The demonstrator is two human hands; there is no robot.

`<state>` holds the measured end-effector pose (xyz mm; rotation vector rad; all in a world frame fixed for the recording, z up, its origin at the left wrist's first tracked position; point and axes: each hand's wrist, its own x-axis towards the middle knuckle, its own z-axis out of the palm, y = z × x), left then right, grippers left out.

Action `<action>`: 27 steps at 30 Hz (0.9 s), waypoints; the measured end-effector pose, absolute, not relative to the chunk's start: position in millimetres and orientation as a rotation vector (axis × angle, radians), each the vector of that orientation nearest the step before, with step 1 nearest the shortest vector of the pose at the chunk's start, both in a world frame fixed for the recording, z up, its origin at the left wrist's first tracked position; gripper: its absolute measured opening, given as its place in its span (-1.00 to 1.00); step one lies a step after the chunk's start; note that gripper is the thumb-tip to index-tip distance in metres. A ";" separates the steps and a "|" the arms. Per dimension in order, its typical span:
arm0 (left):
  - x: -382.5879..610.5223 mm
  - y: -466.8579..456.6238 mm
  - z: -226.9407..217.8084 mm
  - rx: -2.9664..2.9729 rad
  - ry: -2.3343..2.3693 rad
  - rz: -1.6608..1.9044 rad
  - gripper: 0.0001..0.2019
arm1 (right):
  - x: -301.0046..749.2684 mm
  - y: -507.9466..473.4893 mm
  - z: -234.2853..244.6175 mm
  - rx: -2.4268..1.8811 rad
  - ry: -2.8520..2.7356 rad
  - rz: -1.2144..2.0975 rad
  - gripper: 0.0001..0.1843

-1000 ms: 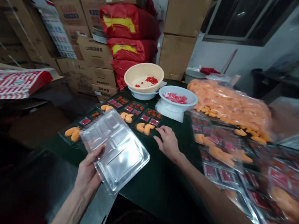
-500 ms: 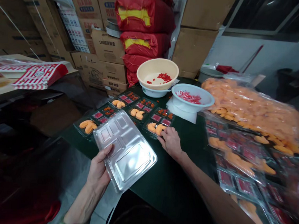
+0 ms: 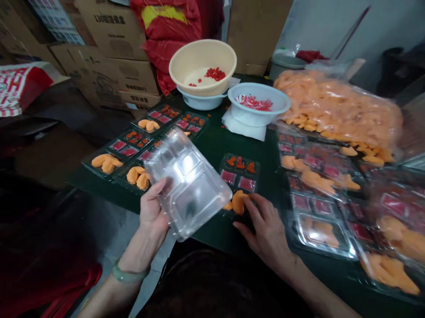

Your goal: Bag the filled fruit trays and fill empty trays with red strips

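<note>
My left hand [image 3: 155,206] grips clear plastic compartment lids [image 3: 192,191], tilted over the table; whether it is one or a thin stack is hard to tell. Beneath my right hand [image 3: 266,228] lies a filled compartment tray [image 3: 238,181] with red pieces, two dark-red packets and orange curved pieces [image 3: 238,202]. Thumb and fingers of that hand are around its near right corner, fingertips by the orange piece. Other filled trays stand to the left, among them one at the near left [image 3: 107,163] and one partly behind the lids [image 3: 138,177].
On the right are lidded filled trays [image 3: 322,231] and a big bag of orange pieces [image 3: 336,106]. At the back stand a cream basin [image 3: 203,66] with red pieces and a pale blue bowl [image 3: 258,102] with small packets. Cartons [image 3: 109,25] line the wall.
My right hand and the filled tray under it have come nearer to me, away from the other trays. The lids in my left hand have tilted. The camera view has dipped and turned.
</note>
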<state>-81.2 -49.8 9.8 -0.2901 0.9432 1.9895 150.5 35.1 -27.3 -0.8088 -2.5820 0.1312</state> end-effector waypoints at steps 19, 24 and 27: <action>-31.9 -12.2 9.6 0.035 0.541 1.841 -0.39 | 61.8 44.6 44.6 -0.587 -2.707 0.717 -0.75; -25.9 -6.4 14.4 0.075 0.527 1.822 -0.37 | 48.4 68.6 53.8 -0.607 -2.719 1.114 -0.72; -25.9 -4.1 12.5 0.125 0.562 1.724 -0.29 | 53.2 76.5 59.2 -0.762 -2.588 1.565 -0.76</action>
